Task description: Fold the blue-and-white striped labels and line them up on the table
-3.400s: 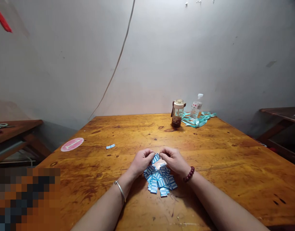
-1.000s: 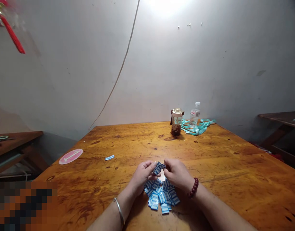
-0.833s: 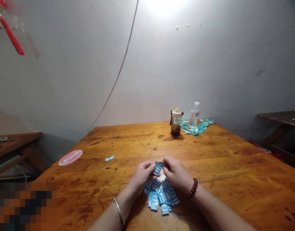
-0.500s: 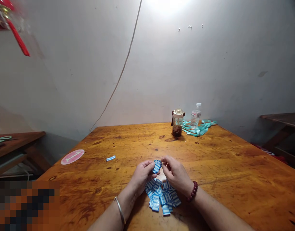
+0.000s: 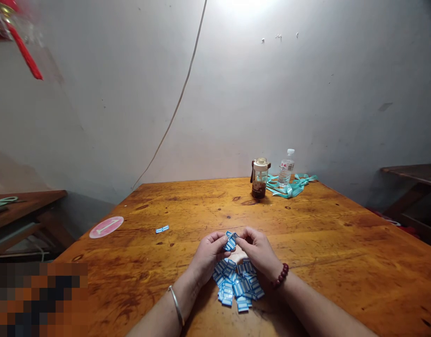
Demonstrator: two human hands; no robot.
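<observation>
Above the table, my left hand (image 5: pixel 211 249) is closed with thumb and fingers on a small flat blue-and-white striped piece (image 5: pixel 230 244). My right hand (image 5: pixel 258 248) pinches the upper right edge of the same piece. Its fingertips partly cover that edge. Just below both hands lies a loose pile of similar striped pieces (image 5: pixel 240 286), overlapping one another. Farther left on the table is a separate narrow blue-and-white strip (image 5: pixel 162 229), apart from the pile.
On the wooden table (image 5: pixel 187 206) stand a cup with dark liquid (image 5: pixel 259 180) and a clear water bottle (image 5: pixel 286 169) among turquoise ribbons (image 5: pixel 292 189). A round pink sign (image 5: pixel 106 227) lies near the left edge. A grey wall rises behind.
My right fingers have moved slightly left and closed onto the striped piece's edge, which now looks lifted or bent. The pile and the separate strip stay put.
</observation>
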